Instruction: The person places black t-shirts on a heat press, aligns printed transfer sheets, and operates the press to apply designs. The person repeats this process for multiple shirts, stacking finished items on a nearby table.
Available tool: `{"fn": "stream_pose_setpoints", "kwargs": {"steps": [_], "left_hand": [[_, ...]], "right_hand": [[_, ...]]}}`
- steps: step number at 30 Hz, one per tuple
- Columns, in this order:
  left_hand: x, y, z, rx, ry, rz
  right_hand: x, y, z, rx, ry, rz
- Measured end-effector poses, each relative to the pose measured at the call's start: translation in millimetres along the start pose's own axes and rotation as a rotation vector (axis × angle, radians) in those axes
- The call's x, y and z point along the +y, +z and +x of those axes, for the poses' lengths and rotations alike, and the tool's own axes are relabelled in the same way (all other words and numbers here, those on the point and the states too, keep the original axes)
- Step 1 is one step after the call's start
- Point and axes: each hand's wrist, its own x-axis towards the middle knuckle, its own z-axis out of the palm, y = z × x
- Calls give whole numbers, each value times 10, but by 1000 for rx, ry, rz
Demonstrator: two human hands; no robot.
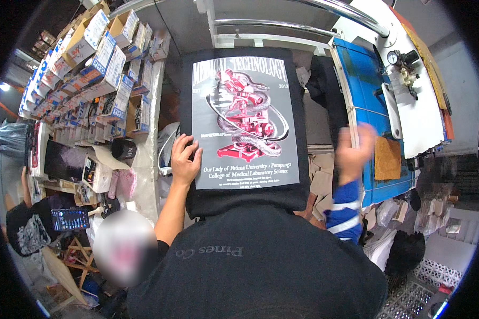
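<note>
One grey rectangular print with a red-and-white design (244, 119) lies on a smooth black cloth garment (210, 198), just right of the left hand (185, 159), whose fingers rest apart at its edge; light, even pressure should avoid wrinkles. Beyond, the blurred right hand (357, 146) meets a blue, pale-edged panel (364, 80); whether it grips, I cannot tell.

A black shirt (258, 279) bears faint grey lettering (210, 251); a blue sleeve (341, 217) with white stripes (345, 206) covers the right forearm; the left forearm (171, 215) is bare.
</note>
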Motion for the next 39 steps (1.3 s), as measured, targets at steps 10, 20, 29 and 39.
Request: {"fn": "stream_pose_setpoints", "kwargs": {"steps": [10, 20, 29, 39], "left_hand": [[-59, 17, 79, -15, 79, 4], [-293, -30, 317, 70, -299, -84], [-1327, -86, -2462, 188, -1105, -493], [-898, 188, -4192, -711, -1020, -132]], "right_hand": [[2067, -1619, 324, -131, 242, -631], [859, -1295, 177, -38, 111, -549], [-656, -1155, -357, 10, -155, -177], [-1901, -589, -281, 28, -288, 132]]}}
